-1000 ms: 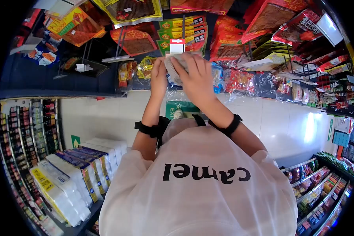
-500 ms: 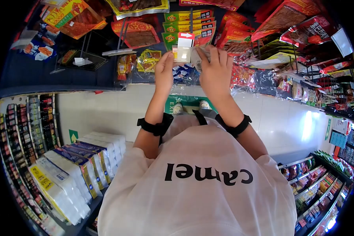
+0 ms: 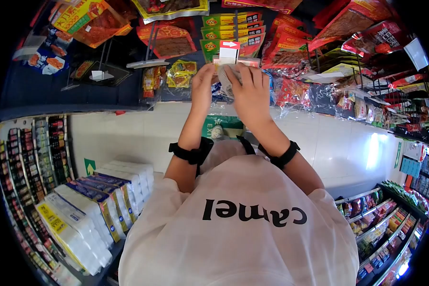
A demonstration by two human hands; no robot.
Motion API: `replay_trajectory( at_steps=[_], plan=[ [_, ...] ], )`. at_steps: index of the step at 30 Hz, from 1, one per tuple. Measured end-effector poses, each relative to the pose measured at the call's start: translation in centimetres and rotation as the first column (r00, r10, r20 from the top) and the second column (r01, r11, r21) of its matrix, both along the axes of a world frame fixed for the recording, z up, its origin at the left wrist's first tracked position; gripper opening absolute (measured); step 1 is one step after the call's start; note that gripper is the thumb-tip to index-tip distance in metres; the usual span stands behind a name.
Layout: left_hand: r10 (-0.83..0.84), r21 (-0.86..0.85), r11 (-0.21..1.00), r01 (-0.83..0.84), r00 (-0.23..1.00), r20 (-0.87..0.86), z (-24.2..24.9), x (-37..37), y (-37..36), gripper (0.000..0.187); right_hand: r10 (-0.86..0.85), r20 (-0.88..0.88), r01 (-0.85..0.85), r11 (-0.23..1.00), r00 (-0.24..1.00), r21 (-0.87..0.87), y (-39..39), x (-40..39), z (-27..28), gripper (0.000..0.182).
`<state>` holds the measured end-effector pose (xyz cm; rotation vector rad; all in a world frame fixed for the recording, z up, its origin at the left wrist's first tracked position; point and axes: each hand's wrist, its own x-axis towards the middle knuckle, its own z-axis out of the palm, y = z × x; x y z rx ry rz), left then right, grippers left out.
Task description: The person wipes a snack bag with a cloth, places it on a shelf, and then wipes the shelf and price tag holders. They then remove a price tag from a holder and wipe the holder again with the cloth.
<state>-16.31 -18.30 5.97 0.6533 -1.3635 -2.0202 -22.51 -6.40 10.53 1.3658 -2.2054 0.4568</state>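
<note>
My right hand (image 3: pixel 251 93) presses a crumpled greyish cloth (image 3: pixel 225 80) against the lower part of a clear price tag holder (image 3: pixel 249 62). Fingers are bent over the cloth, with the index finger lying along it. A white price label with a red arrow top (image 3: pixel 229 52) stands up from the holder, just above the cloth. At the holder's left end, my left hand (image 3: pixel 202 88) has its fingers and thumb closed on the edge. The holder's lower face is mostly hidden behind the cloth and hands. Behind it hang green and yellow snack packets (image 3: pixel 233 31).
Red snack bags (image 3: pixel 286 47) hang to the right, and small yellow packets (image 3: pixel 181 74) lie left of my hands. More hooks with bags (image 3: pixel 372 76) project at far right. Stacked white paper packs (image 3: pixel 81 209) stand behind on the left, and shelves (image 3: pixel 381 224) behind on the right.
My right hand has moved left with the cloth, from the holder's right side to its middle, covering the lower label area. The left hand stays at the left end.
</note>
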Motion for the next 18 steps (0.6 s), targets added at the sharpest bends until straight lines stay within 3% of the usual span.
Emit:
replay_trajectory(
  at_steps=[3,7,10,12,16,18],
  plan=[
    [-0.118,-0.041,0.992,0.120,0.992,0.046,0.6,0.1,-0.4,0.032,-0.049,0.052,0.047,0.998,0.997,0.038,1.9,-0.7,-0.1,0.043],
    [-0.118,-0.014,0.993,0.118,0.993,-0.015,0.4,-0.1,-0.1,0.032,-0.132,0.107,0.127,0.990,0.985,0.058,3.4,-1.4,0.6,0.043],
    [-0.096,-0.023,0.995,0.096,0.995,-0.013,1.0,-0.1,0.3,0.032,-0.171,0.100,0.167,0.985,0.980,0.048,2.9,-0.8,0.8,0.043],
    [-0.060,-0.001,0.998,0.060,0.998,-0.018,1.6,0.1,0.7,0.031,-0.081,0.031,0.080,0.996,0.996,0.046,1.3,0.2,0.7,0.045],
    [0.028,-0.056,0.998,-0.027,1.000,0.006,1.1,0.2,0.3,0.030,-0.078,-0.043,0.081,0.993,0.996,0.084,-1.0,1.8,0.0,0.047],
    [0.030,-0.020,0.999,-0.028,0.990,0.138,1.6,0.3,0.3,0.030,-0.077,-0.010,0.077,0.993,0.997,0.084,-0.5,1.4,-0.5,0.049]
  ],
)
